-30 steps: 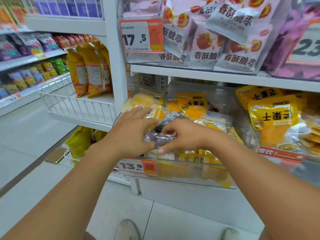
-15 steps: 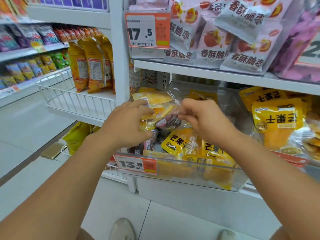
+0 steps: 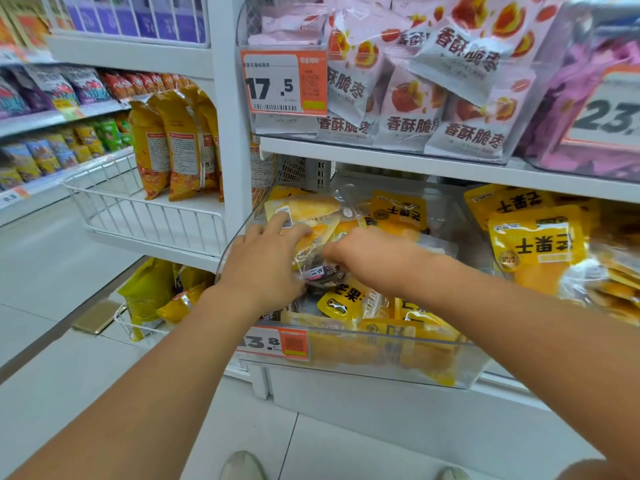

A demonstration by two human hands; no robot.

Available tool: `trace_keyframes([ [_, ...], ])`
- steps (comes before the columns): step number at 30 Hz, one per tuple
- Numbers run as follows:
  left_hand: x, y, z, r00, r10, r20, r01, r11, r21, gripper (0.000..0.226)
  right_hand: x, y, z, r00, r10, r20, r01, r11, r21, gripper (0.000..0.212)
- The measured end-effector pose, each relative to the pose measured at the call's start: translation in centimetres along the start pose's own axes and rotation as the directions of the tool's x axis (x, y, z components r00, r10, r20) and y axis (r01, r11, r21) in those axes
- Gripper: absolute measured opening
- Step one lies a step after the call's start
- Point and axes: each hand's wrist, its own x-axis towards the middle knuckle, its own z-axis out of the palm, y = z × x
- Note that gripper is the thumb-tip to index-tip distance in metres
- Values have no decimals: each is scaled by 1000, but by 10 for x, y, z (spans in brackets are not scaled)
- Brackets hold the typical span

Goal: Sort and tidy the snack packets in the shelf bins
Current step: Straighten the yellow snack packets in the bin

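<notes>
Both hands in clear bin (image 3: 398, 370), near its left front corner. Left hand (image 3: 266, 261) pinches a yellow mango packet (image 3: 304, 211); right hand (image 3: 367, 258) seems clenched on a dark packet (image 3: 323, 273), fingers hidden. Packets light, crinkly, slippery film; best pinched at the sealed edges. Since half a second ago, hands closer together, right lower.

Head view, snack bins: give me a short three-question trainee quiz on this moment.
1. True or false: the clear bin under both hands holds mostly yellow packets.
2. Which price tag hangs on that bin's front? A) 17.5 B) 13.8 C) 23
3. Fill in: between the left hand and the right hand lies a ____-coloured packet.

Key: 1 true; 2 B; 3 dark
</notes>
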Motion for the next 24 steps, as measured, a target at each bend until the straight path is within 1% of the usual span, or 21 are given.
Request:
trace_keyframes([
  [2,1,-3,1,1000,13,3,-13,1000,-4,78,2,2,-11,999,-10,52,15,995,-95,27],
  [4,2,-6,2,1000,23,3,-23,1000,-10,79,3,-1,-15,997,-16,77,28,989,-149,27],
  [6,1,-5,2,999,41,-18,-41,999,-10,84,5,-7,-7,997,-30,75,40,991,-127,24],
  [7,2,-4,2,998,52,-33,-53,998,-15,85,8,-8,3,999,-17,50,20,998,-60,22],
  [8,2,-3,3,997,63,-37,-64,997,-30,83,9,-9,12,1000,26,-15,-25,997,79,20],
  [9,3,-2,4,997,70,-31,-72,996,-58,77,10,-8,22,989,111,-95,-84,964,250,16],
  [10,4,0,5,997,72,-22,-74,993,-90,69,11,-7,30,961,224,-163,-143,904,402,15],
  [11,4,2,6,997,73,-21,-75,991,-114,60,10,-6,37,918,342,-199,-202,838,507,21],
  [12,4,4,7,997,70,-31,-73,990,-122,50,10,-5,42,878,434,-202,-266,792,549,31],
  [13,4,7,7,997,65,-46,-69,991,-112,42,10,-4,45,852,491,-180,-326,768,551,40],
  [15,5,14,7,997,46,-68,-50,996,-69,32,12,-6,42,848,523,-86,-408,748,523,50],
  [17,6,17,7,997,20,-75,-24,999,-49,30,13,-3,34,871,488,59,-444,729,521,46],
  [19,7,16,8,996,8,-87,-12,999,-49,30,13,1,27,882,406,238,-469,721,510,36],
  [20,7,16,9,996,6,-92,-11,998,-54,31,12,3,25,880,361,308,-472,736,486,37],
  [21,7,16,9,995,5,-97,-11,998,-61,31,10,3,25,876,333,350,-467,766,441,40],
  [24,9,19,11,993,-2,-115,-6,998,-69,32,2,-1,16,869,324,374,-427,872,239,44],
])
